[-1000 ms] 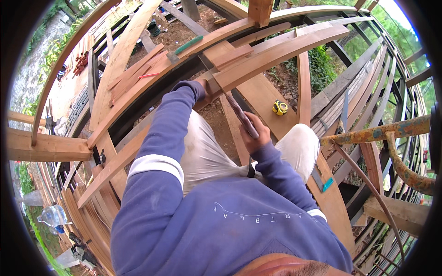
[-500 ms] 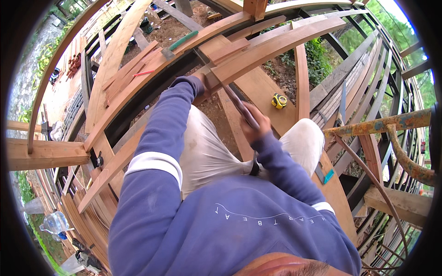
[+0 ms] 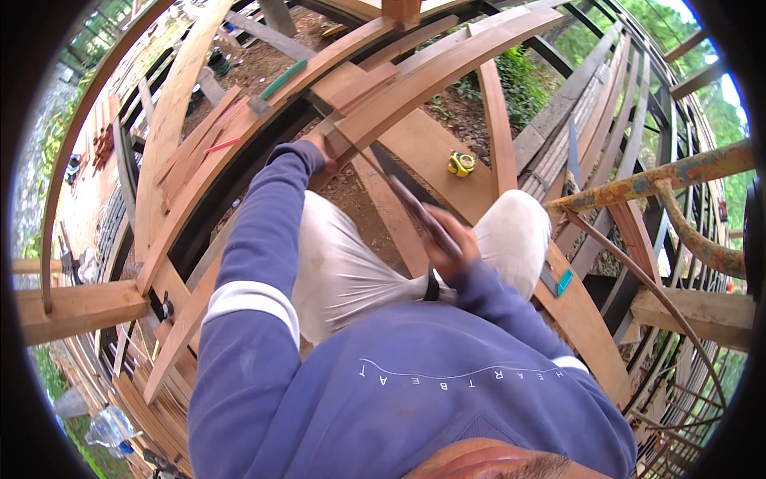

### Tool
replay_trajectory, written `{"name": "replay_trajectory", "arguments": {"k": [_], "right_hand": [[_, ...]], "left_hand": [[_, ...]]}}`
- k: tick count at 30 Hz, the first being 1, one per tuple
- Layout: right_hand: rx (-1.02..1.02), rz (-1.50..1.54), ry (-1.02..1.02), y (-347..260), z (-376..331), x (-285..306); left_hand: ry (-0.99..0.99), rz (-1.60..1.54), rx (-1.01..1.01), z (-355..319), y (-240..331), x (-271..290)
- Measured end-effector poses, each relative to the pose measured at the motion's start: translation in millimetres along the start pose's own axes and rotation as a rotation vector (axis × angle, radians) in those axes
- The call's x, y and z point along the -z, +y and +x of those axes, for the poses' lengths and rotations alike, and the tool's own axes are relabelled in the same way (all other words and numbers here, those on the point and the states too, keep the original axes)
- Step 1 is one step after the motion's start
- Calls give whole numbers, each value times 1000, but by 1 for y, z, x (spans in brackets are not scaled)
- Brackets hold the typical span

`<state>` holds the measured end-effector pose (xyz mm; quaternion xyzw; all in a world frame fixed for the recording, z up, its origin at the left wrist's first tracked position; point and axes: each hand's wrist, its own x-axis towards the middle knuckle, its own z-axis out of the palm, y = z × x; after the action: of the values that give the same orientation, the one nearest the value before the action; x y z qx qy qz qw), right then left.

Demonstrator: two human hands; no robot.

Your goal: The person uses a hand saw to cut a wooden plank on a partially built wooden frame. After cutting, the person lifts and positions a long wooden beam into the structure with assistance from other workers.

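My right hand (image 3: 448, 241) is closed round the handle of a handsaw (image 3: 401, 188), low between my knees. The saw's blade slants up and left across the near end of a long reddish-brown wooden plank (image 3: 439, 89). My left hand (image 3: 321, 152) is wrapped round that end of the plank, just left of the blade; part of its fingers is hidden. Beyond the blade lie short board offcuts (image 3: 363, 86). A yellow and black tape measure (image 3: 460, 163) rests on a wide board (image 3: 427, 144) to the right of the saw.
A green-handled tool (image 3: 283, 79) and a red pencil (image 3: 222, 145) lie on wood at the left. A try square with a teal handle (image 3: 564, 282) sits by my right knee. A rusty pipe (image 3: 654, 177) juts in from the right. Dark metal beams and gaps surround me.
My right hand has drawn the saw back toward me, away from the plank. My left hand keeps its hold on the plank end. The whole view has shifted slightly.
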<state>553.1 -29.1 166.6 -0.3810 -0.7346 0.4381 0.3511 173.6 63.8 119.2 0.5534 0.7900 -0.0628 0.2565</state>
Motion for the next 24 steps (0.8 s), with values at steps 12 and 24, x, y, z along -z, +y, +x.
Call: {"name": "replay_trajectory", "arguments": {"k": [12,24], "right_hand": [[2,64,-130,-5,36,-27],[167,-112,-113,37,76,-40]], "left_hand": [[-103,-25,47,-5,-27,6],[79,-39,-66,-69,71,-21]]}}
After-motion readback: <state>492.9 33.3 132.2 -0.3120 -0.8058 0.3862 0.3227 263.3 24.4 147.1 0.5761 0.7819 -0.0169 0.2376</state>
